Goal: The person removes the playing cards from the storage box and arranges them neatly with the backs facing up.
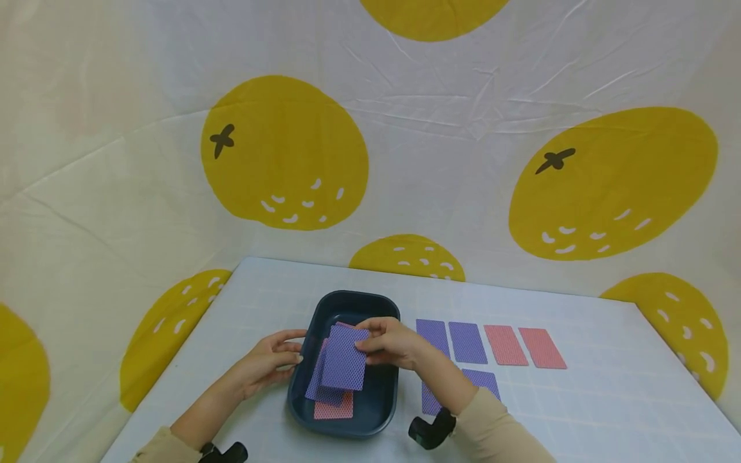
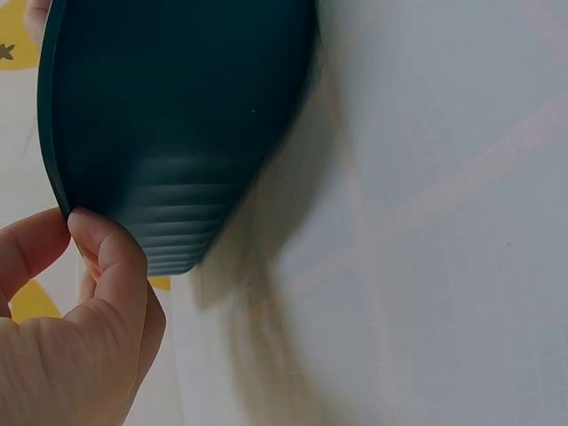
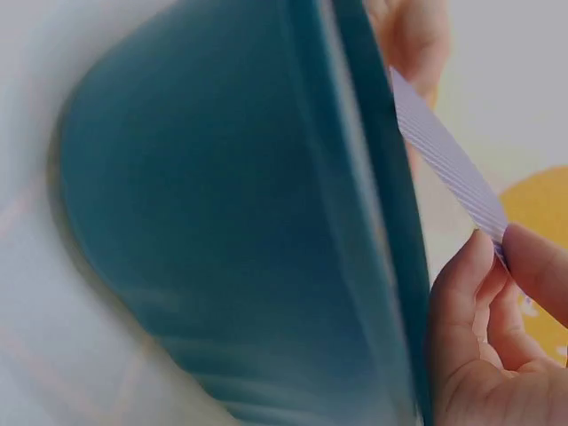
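From my end I see L hand [image 1: 267, 361] pinching rim of dark tray [image 1: 379, 405] on bench [image 1: 625, 379]. R hand [image 1: 389, 343] pinches purple card [image 1: 343, 363] over tray, above more cards [image 1: 334, 411] inside. R of tray: purple pcs & 2 red cards [image 1: 506, 345], some purple partly hidden behind R arm.

Lwr purple cards [image 1: 486, 380] pt. hidden; sleeves [image 1: 492, 424] cut off

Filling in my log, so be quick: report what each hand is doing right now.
Left hand: closed, pinching the dark tray at its rim.
Right hand: closed, holding a purple-backed card over the tray.
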`<state>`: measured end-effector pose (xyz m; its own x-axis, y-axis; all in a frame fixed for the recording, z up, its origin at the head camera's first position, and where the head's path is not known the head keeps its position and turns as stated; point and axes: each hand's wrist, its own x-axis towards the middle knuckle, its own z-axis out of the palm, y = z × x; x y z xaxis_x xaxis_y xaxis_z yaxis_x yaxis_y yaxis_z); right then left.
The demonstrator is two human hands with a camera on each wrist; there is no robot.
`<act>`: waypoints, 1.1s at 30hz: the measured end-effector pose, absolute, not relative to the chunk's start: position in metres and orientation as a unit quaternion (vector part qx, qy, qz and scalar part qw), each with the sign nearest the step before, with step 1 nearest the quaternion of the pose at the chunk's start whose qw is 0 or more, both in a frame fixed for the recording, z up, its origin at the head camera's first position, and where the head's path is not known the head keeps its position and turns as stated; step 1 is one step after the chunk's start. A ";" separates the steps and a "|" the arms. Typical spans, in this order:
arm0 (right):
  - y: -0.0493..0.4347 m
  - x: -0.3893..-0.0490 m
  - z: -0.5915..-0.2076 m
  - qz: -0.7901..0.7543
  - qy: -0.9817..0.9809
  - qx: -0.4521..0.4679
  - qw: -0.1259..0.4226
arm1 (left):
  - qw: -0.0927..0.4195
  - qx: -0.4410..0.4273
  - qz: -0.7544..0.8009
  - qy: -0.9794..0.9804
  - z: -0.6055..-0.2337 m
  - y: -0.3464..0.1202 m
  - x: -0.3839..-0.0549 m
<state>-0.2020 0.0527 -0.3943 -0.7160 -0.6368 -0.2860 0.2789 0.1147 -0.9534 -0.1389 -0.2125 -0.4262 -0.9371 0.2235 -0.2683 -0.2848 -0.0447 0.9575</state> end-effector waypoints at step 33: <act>0.200 -0.204 -0.383 -0.712 0.609 -0.120 0.327 | 0.181 -0.023 0.718 0.671 -0.426 -0.209 -0.144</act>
<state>-0.2035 0.2004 -0.3830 -0.7568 -0.6129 -0.2271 0.3196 -0.0439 -0.9465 -0.1437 -0.2092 -0.4257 -0.9332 0.2299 -0.2763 -0.2912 -0.0329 0.9561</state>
